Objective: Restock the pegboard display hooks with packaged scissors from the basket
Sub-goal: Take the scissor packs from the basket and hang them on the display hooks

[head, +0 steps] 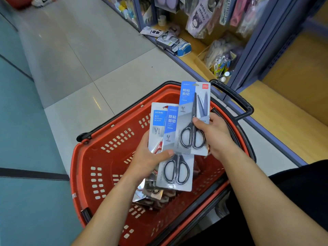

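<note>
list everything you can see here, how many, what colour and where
basket: 1, red with black handles, centre of view
lifted scissors pack: 1, blue-grey card, black handles, highest, over the basket
stacked scissors packs: at least 2, black-handled in front, red-handled behind, lower left of it
loose packs: count unclear, silvery, basket bottom
shelf unit: 1, blue frame, wooden boards, right
tape dispenser: 1, blue, its bottom board
hanging goods: many, pastel, upper right
floor: pale tiles, teal strip left
left hand: 1, grips the stacked scissors packs
right hand: 1, pinches the lifted scissors pack
</note>
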`<state>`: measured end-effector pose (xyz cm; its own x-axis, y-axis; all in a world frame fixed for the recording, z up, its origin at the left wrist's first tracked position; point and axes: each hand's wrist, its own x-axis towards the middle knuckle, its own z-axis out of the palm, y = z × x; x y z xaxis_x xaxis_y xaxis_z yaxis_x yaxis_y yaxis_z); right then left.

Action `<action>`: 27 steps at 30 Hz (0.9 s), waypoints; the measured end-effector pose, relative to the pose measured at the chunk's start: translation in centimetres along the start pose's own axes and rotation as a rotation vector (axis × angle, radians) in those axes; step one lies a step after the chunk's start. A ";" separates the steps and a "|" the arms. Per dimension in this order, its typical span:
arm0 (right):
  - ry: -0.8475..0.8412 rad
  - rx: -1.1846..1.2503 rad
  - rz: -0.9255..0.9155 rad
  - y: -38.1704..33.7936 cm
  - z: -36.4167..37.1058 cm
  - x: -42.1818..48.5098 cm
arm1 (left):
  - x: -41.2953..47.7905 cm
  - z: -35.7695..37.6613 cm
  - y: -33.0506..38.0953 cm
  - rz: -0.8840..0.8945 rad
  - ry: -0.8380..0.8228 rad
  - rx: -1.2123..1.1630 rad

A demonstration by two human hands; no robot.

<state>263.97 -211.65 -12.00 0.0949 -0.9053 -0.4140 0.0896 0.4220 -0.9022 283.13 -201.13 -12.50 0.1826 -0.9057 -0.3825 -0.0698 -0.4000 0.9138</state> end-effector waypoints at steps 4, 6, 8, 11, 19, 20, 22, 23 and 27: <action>-0.033 0.007 -0.021 -0.2 -0.9 -0.7 | 0.2 -0.1 0.3 0.020 0.047 -0.008; -0.059 0.004 -0.045 -0.2 -1.1 -1.1 | 0.3 0.0 0.6 0.032 0.063 -0.005; -0.037 -0.020 -0.074 -0.3 -1.2 -1.2 | 0.3 0.0 1.0 0.045 0.081 0.008; -0.025 0.018 -0.099 -0.8 -1.6 -1.4 | 0.5 -0.1 1.1 0.044 0.118 0.020; -0.159 0.020 0.021 -1.2 -1.7 -3.0 | 0.6 -0.1 2.0 0.041 0.190 -0.006; -0.172 0.028 0.047 -1.0 -1.4 -3.3 | 0.6 0.1 2.2 0.045 0.185 -0.006; -0.231 0.041 0.076 -0.6 -0.9 -3.8 | 0.8 0.5 2.6 0.064 0.177 -0.011; -0.262 0.031 0.071 -0.5 -0.8 -3.8 | 0.9 0.8 2.7 0.083 0.182 -0.016; -0.192 -0.022 0.022 0.3 -0.8 -3.4 | 1.2 1.8 3.0 0.149 0.176 -0.006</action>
<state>262.86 -208.46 -10.93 0.2844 -0.8690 -0.4049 0.0640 0.4386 -0.8964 281.43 -203.70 -10.46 0.3393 -0.9159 -0.2143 -0.1033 -0.2627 0.9593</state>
